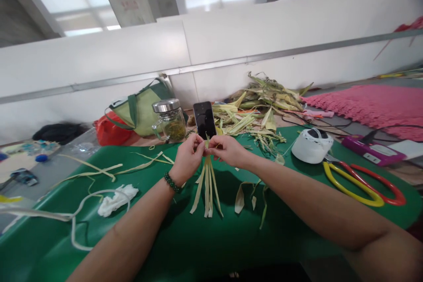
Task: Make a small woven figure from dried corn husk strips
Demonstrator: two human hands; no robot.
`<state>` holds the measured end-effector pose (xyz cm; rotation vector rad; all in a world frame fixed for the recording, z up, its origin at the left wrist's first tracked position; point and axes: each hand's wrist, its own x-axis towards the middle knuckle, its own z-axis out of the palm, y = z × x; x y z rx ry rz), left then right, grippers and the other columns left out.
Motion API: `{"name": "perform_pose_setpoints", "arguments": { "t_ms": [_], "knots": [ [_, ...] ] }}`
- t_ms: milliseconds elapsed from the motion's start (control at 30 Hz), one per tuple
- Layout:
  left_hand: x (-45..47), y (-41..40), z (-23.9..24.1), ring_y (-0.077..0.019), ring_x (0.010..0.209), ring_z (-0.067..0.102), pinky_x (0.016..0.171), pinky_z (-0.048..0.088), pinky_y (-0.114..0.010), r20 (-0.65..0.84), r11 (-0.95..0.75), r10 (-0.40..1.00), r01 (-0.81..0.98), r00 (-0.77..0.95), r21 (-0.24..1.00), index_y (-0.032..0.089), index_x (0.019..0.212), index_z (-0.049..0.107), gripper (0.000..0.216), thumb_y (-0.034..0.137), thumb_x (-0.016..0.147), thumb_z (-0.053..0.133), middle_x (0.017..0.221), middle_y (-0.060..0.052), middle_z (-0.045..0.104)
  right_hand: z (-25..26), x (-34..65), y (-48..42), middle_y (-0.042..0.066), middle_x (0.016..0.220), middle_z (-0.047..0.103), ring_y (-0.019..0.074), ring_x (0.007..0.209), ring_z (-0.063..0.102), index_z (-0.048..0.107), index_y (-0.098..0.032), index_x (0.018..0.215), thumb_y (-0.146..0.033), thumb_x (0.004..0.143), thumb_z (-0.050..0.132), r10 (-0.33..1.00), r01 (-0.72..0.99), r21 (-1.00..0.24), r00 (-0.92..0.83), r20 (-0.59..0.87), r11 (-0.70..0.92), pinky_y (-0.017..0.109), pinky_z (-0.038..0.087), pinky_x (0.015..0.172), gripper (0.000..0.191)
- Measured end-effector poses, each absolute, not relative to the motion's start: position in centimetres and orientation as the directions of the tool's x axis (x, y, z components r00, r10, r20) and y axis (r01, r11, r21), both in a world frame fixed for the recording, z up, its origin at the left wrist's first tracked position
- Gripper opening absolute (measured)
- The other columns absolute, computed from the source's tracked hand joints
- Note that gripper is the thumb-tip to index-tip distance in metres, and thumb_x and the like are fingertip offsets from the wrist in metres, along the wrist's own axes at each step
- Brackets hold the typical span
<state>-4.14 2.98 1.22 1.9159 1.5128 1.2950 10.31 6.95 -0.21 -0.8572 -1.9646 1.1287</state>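
My left hand (188,158) and my right hand (228,150) meet above the green table cover (185,238), both pinching the top of a bundle of pale husk strips (207,187). The strips hang down and fan out towards me. A green bead bracelet (172,183) sits on my left wrist. Just behind my hands a black phone (204,119) stands upright.
A pile of corn husks (261,101) lies at the back. A lidded glass jar (170,120) and a green bag (142,108) stand back left. A white device (311,144), yellow and red scissors (363,185) and pink knitted fabric (370,105) are at right. Loose strips (99,169) and white cloth (117,199) lie left.
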Motion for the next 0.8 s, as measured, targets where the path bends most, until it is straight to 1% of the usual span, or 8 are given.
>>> {"name": "perform_pose_setpoints", "arguments": {
  "t_ms": [167,300,400,533,567,633,733,800],
  "knots": [
    [-4.3,3.2,1.2,-0.0132,0.053,0.056,0.053,0.043,-0.024,0.448,-0.356,0.894,0.609,0.001,0.709,0.021,0.066,0.046,0.012,0.024,0.076,0.051,0.056,0.004,0.054,-0.4,10.2,6.9,-0.005,0.056,0.052,0.0099,0.046,0.054,0.046,-0.019,0.071,-0.018,0.081,0.051,0.768,0.192,-0.895,-0.603,0.216,0.403,0.019,0.042,0.043,0.011],
    [-4.4,3.1,1.1,-0.0142,0.054,0.059,0.054,0.045,-0.025,0.434,-0.350,0.901,0.596,0.002,0.723,0.021,0.066,0.047,0.013,0.027,0.077,0.051,0.056,0.003,0.057,-0.5,10.3,7.2,-0.005,0.055,0.052,0.0082,0.045,0.047,0.055,-0.017,0.075,-0.020,0.077,0.056,0.784,0.184,-0.870,-0.546,0.296,0.457,0.019,0.036,0.045,0.004],
    [-4.2,3.0,1.0,-0.0150,0.054,0.061,0.054,0.047,-0.025,0.399,-0.343,0.917,0.523,0.004,0.781,0.021,0.068,0.047,0.012,0.026,0.077,0.051,0.055,0.002,0.060,-0.5,10.4,7.3,-0.003,0.057,0.052,0.0085,0.050,0.044,0.059,-0.015,0.068,-0.019,0.077,0.055,0.752,0.217,-0.805,-0.546,0.369,0.552,0.020,0.033,0.049,0.010],
    [-4.1,3.1,1.1,-0.0146,0.050,0.061,0.052,0.048,-0.025,0.321,-0.279,0.947,0.441,-0.021,0.853,0.021,0.069,0.046,0.012,0.027,0.077,0.052,0.051,0.003,0.058,-0.3,10.4,7.2,-0.003,0.060,0.052,0.0092,0.057,0.044,0.056,-0.015,0.066,-0.017,0.080,0.050,0.673,0.287,-0.655,-0.573,0.468,0.699,0.021,0.033,0.055,0.015],
    [-4.2,3.2,1.2,-0.0142,0.049,0.060,0.050,0.047,-0.025,0.293,-0.252,0.955,0.422,-0.035,0.871,0.021,0.071,0.045,0.011,0.027,0.078,0.051,0.051,0.004,0.056,-0.3,10.4,7.2,-0.003,0.059,0.051,0.0092,0.057,0.044,0.054,-0.015,0.065,-0.017,0.081,0.049,0.678,0.298,-0.654,-0.572,0.461,0.696,0.021,0.033,0.055,0.016],
    [-4.5,3.4,1.5,-0.0129,0.047,0.057,0.046,0.045,-0.023,0.278,-0.218,0.956,0.413,-0.091,0.885,0.020,0.078,0.045,0.009,0.026,0.077,0.052,0.057,0.004,0.057,-0.3,10.3,7.2,-0.004,0.056,0.046,0.0088,0.052,0.044,0.051,-0.016,0.064,-0.019,0.082,0.048,0.730,0.311,-0.719,-0.564,0.387,0.622,0.020,0.035,0.052,0.018],
    [-5.2,3.5,2.1,-0.0119,0.055,0.057,0.050,0.045,-0.023,0.439,-0.297,0.881,0.520,-0.173,0.801,0.019,0.086,0.048,0.016,0.019,0.071,0.055,0.073,0.001,0.059,-0.2,10.3,7.5,-0.006,0.055,0.042,0.0082,0.046,0.045,0.049,-0.017,0.065,-0.020,0.082,0.047,0.800,0.297,-0.850,-0.561,0.213,0.435,0.019,0.039,0.045,0.018],
    [-5.5,3.3,2.3,-0.0130,0.062,0.056,0.055,0.045,-0.024,0.544,-0.368,0.832,0.630,-0.105,0.684,0.018,0.082,0.054,0.013,0.015,0.069,0.054,0.076,-0.001,0.061,-0.1,10.3,7.7,-0.006,0.054,0.042,0.0080,0.046,0.045,0.049,-0.017,0.065,-0.019,0.081,0.048,0.814,0.279,-0.895,-0.564,0.141,0.349,0.019,0.042,0.043,0.017]
  ]
}}
